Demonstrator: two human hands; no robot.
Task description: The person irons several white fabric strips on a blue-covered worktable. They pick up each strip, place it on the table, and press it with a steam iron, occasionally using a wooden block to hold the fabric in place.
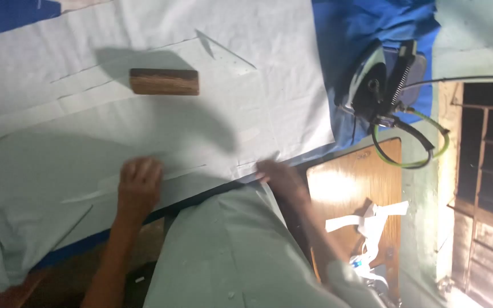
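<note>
A large pale green cloth (161, 131) lies spread over a table with a blue cover (366, 23). My left hand (138, 185) rests palm down on the cloth near its near edge and holds nothing. My right hand (277, 175) is at the cloth's near edge, where the fabric hangs off the table, with fingers closed on that edge. A fold of the same pale cloth (229, 251) drapes down between my arms. A brown wooden block (164, 81) sits on the cloth beyond my left hand, apart from both hands.
A clothes iron (379, 80) with a green and black cord (415, 149) stands on the blue cover at the right. Below it is a wooden board (346, 188) with white fabric strips (372, 219). A barred window (486, 159) is at the far right.
</note>
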